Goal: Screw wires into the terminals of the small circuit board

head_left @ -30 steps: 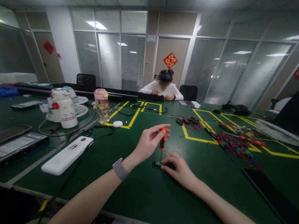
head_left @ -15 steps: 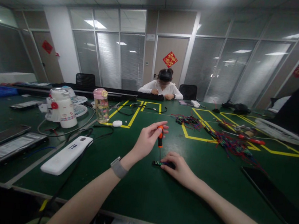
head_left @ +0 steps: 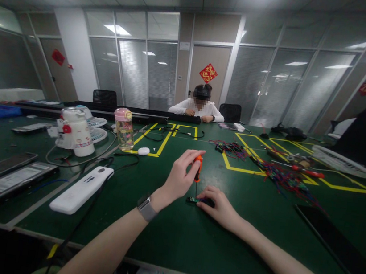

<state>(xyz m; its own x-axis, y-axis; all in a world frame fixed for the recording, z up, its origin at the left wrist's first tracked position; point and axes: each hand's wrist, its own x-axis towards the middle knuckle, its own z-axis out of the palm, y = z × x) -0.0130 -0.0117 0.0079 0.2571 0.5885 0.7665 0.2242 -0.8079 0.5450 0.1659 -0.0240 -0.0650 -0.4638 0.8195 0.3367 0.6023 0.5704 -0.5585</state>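
Note:
My left hand (head_left: 183, 173), with a watch on its wrist, is closed around the handle of an orange and black screwdriver (head_left: 197, 175). The screwdriver stands nearly upright, its shaft pointing down at a small green circuit board (head_left: 192, 200) on the table. Whether the tip sits in a screw is too small to tell. My right hand (head_left: 216, 204) rests on the table and pinches the board's right end between thumb and fingers. Dark wires partly show under that hand.
Bundles of red and blue wires (head_left: 281, 174) lie to the right, near a black tablet-like slab (head_left: 331, 239). On the left are a white power bank (head_left: 82, 190), a white bottle (head_left: 80, 134) and a pink-lidded bottle (head_left: 124, 131). Across the green table (head_left: 162, 246) sits another person (head_left: 200, 105).
My left hand has turned about the screwdriver handle, its fingers now covering more of it. The right hand and the circuit board stay in place.

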